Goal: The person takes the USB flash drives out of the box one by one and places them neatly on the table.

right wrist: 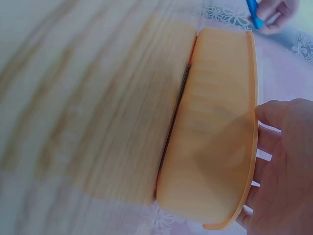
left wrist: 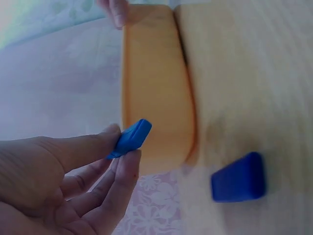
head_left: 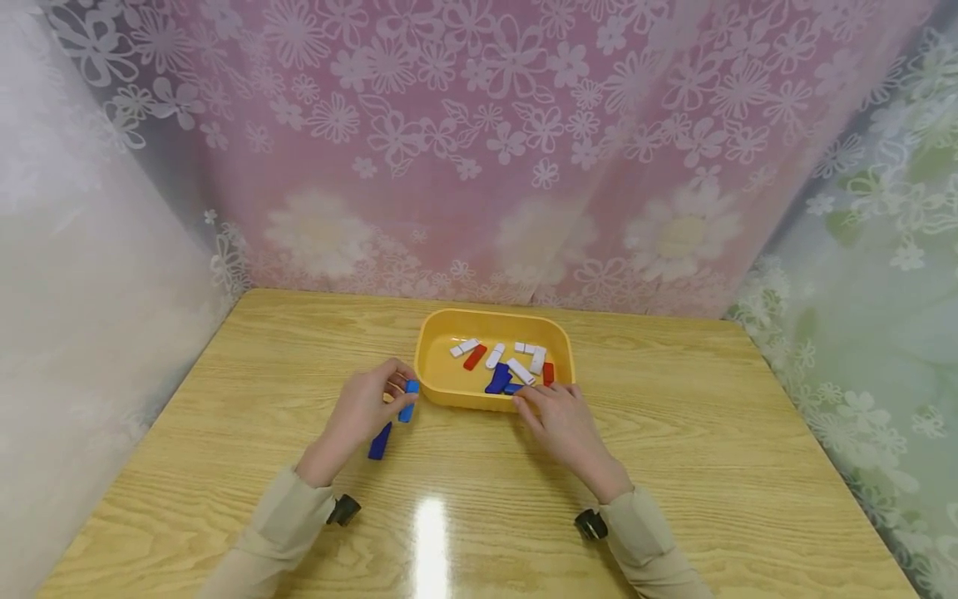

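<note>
Stick (left wrist: 134, 135): light blue, smooth and blocky, likely a USB drive; held up just beside the left end of the yellow bin (head_left: 456, 399), above the table (head_left: 674, 399).
Left hand (head_left: 364, 405): pinches the stick narrowly between thumb and fingertips, one end jutting free.
Step in hand: handling a single stick, by the look of it; whether it is leaving or entering the bin I cannot tell.
Next move: would call for a steady pinch, clear of the rim.
Right hand (head_left: 563, 420): grips the near rim towards its right end, thumb outside, fingers over it; seems to steady the bin.
Dark-blue stick (head_left: 380, 442): lies on the table near the left hand, slab-like, tapering.
Bin contents: white sticks (head_left: 520, 371), some with a cap seam, red ones (head_left: 475, 357) and blue pieces (head_left: 496, 380), loosely scattered.
Bin: smooth, apparently plastic, corners rounded.
Table: pale wood grain, glossy.
Curtain (head_left: 464, 208): pink, white-flowered.
</note>
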### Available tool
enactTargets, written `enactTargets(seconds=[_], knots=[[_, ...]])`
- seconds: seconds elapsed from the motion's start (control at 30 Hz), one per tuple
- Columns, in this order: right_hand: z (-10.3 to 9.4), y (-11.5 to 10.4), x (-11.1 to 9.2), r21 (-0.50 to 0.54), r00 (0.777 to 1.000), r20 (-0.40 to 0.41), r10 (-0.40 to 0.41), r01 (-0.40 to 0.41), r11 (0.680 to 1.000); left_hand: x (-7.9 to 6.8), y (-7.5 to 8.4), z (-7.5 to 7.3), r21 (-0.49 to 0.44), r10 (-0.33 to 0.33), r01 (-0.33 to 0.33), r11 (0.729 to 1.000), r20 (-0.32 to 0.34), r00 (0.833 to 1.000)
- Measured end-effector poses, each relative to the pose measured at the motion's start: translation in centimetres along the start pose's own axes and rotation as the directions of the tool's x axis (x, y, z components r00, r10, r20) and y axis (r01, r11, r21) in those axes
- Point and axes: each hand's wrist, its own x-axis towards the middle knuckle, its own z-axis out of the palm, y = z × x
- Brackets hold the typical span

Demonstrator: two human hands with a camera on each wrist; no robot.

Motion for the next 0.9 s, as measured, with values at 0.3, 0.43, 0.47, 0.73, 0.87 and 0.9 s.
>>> enactTargets(seconds=[0.3,0.43,0.47,0.73,0.87,0.9], knots=[[0.2,0.1,0.0,-0.007,1.0,-0.004,0.01,-0.01,1.0,-1.1,-1.7,1.6,0.062,-0.125,0.117,0.991,0.142,0.982],[0.2,0.0,0.0,-0.006,1.0,0.001,0.011,-0.011,1.0,-1.2,-1.9,2.0,0.111,-0.114,0.099,0.989,0.139,0.984],[0.2,0.0,-0.1,-0.005,1.0,0.001,0.011,-0.011,1.0,-1.2,-1.9,2.0,0.124,-0.109,0.092,0.988,0.134,0.985],[0.1,-0.1,-0.1,-0.004,1.0,-0.005,0.001,-0.001,1.0,-1.3,-1.9,1.8,0.27,-0.089,0.056,0.961,0.114,0.99],[0.0,-0.1,0.0,0.001,1.0,-0.004,0.0,0.0,1.0,-1.4,-2.1,1.6,0.285,-0.08,0.042,0.958,0.124,0.989],[0.0,-0.1,0.0,0.001,1.0,-0.003,0.001,-0.001,1.0,-1.5,-2.1,1.6,0.291,-0.083,0.042,0.956,0.131,0.988]])
